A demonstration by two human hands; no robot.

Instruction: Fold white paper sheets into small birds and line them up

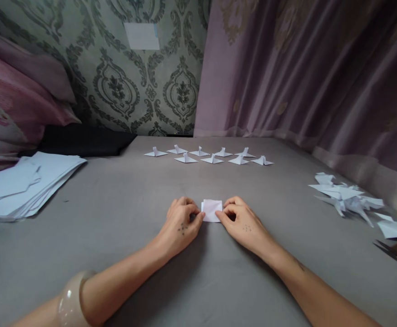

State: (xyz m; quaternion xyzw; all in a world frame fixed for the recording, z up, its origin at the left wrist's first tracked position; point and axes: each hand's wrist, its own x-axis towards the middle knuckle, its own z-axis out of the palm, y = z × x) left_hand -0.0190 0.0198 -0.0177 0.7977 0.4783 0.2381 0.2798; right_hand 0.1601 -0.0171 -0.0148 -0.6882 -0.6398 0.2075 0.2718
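Small folded white paper (212,210) lies flat on the grey cloth surface (123,236), ctr of view, right btwn the two hands. Left hand (182,223) pinches its left edge w/ thumb & curled fingertips. Right hand (242,223) does the same on the right edge, fingers bent, knuckles up. Both wrists rest low on the cloth. A pale bangle (69,300) sits on the left forearm. Beyond the paper, well apart, two rows of folded paper figures (212,156) stand on the cloth. Far left: stack of white sheets (24,181), edges fanned. Far right: loose heap of folded figures (345,196), w/ one more white piece (394,228) near it. Behind: patterned wallpaper (116,86), mauve curtain (304,77), pink pillows (11,104).
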